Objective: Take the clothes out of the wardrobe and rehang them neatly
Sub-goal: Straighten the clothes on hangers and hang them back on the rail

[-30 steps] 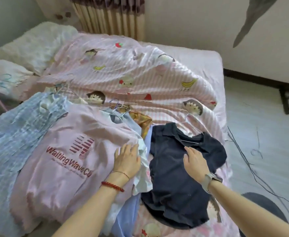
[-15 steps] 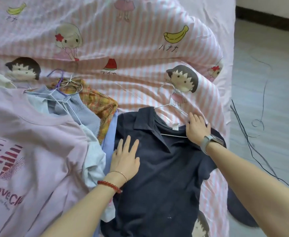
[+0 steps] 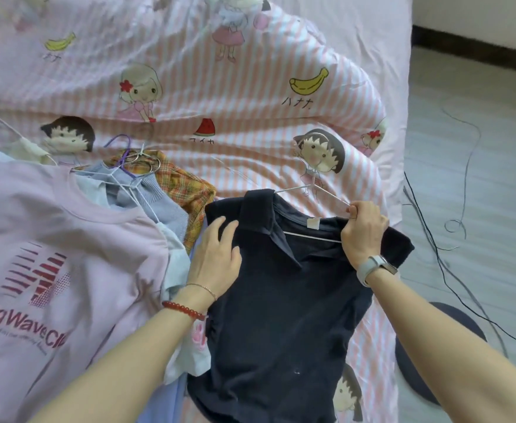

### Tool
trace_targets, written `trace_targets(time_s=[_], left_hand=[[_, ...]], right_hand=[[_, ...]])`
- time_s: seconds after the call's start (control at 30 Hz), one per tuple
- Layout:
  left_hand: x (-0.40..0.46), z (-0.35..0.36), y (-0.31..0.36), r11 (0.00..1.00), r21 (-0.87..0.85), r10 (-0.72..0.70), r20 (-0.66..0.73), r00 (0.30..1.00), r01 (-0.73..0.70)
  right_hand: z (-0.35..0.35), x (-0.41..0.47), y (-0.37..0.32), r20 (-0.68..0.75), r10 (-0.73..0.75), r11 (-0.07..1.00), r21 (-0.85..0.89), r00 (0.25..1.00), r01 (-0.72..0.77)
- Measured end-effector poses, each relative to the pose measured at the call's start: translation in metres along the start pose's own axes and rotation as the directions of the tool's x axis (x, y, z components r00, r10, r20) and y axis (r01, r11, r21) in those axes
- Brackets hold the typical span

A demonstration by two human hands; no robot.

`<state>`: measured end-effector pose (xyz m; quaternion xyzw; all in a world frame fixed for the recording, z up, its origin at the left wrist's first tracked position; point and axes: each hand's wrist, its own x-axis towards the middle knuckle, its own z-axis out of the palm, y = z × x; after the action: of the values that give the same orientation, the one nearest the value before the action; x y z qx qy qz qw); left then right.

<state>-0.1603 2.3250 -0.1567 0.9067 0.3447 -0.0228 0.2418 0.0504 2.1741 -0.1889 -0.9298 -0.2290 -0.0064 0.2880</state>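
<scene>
Straightening polo [image 3: 281,300] on hanger [image 3: 314,190]: right hand [image 3: 362,230] pinches hanger arm w/ shoulder; left hand [image 3: 217,257] flat, fingers spread. Next: seat other shoulder.

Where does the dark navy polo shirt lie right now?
In the head view the navy polo shirt lies flat on the striped bedspread, right of the pink T-shirt, between the left hand and right hand.

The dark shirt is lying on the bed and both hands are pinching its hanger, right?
Not quite. In the head view only the right hand pinches the white hanger; the left hand lies flat on the dark shirt, which does lie on the bed.
</scene>
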Motion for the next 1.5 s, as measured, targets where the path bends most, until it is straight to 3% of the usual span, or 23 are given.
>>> trace_targets(time_s=[0.07,0.17,0.33,0.4,0.47,0.53,0.7,0.87,1.03,1.2,1.3,1.5], left_hand=[[0.001,-0.021,0.004,0.998,0.031,0.052,-0.120,0.991,-0.049],[-0.001,-0.063,0.015,0.985,0.164,0.087,-0.259,0.962,-0.045],[-0.036,-0.154,0.024,0.938,0.341,0.253,-0.546,0.798,-0.064],[-0.061,-0.192,0.013,0.960,0.274,0.211,-0.556,0.804,-0.062],[-0.094,-0.227,-0.002,0.994,0.097,0.101,-0.553,0.827,-0.057],[-0.136,-0.256,-0.019,0.998,-0.047,-0.006,-0.619,0.786,-0.030],[-0.259,-0.315,-0.076,0.981,-0.102,-0.175,-0.833,0.526,0.165],[-0.405,-0.354,-0.133,0.905,-0.228,-0.333,-0.905,0.265,0.360],[-0.551,-0.352,-0.178,0.727,-0.390,-0.481,-0.877,0.014,0.566],[-0.700,-0.316,-0.201,0.576,-0.539,-0.567,-0.805,-0.175,0.614],[-0.784,-0.294,-0.203,0.487,-0.587,-0.546,-0.783,-0.299,0.647],[-0.927,-0.264,-0.188,0.164,-0.660,-0.453,-0.711,-0.538,0.733]], right_hand=[[-0.023,0.002,-0.015,-0.032,-0.034,0.999,0.040,0.999,0.035],[-0.059,0.009,-0.048,-0.115,-0.194,0.974,0.094,0.974,0.205],[-0.101,0.021,-0.139,-0.240,-0.501,0.834,0.123,0.832,0.538],[-0.110,0.012,-0.187,-0.278,-0.586,0.762,0.132,0.761,0.634],[-0.116,-0.005,-0.235,-0.304,-0.649,0.696,0.135,0.698,0.705],[-0.121,-0.028,-0.283,-0.309,-0.705,0.628,0.147,0.639,0.764],[-0.133,-0.111,-0.405,-0.236,-0.867,0.369,0.285,0.438,0.885],[-0.144,-0.209,-0.503,-0.049,-0.970,0.195,0.438,0.240,0.878],[-0.147,-0.331,-0.572,0.109,-0.974,-0.114,0.532,-0.201,0.839],[-0.148,-0.478,-0.597,0.040,-0.875,-0.361,0.608,-0.482,0.707],[-0.158,-0.565,-0.610,-0.042,-0.820,-0.446,0.671,-0.571,0.592],[-0.187,-0.728,-0.629,-0.044,-0.760,-0.401,0.817,-0.648,0.415]])
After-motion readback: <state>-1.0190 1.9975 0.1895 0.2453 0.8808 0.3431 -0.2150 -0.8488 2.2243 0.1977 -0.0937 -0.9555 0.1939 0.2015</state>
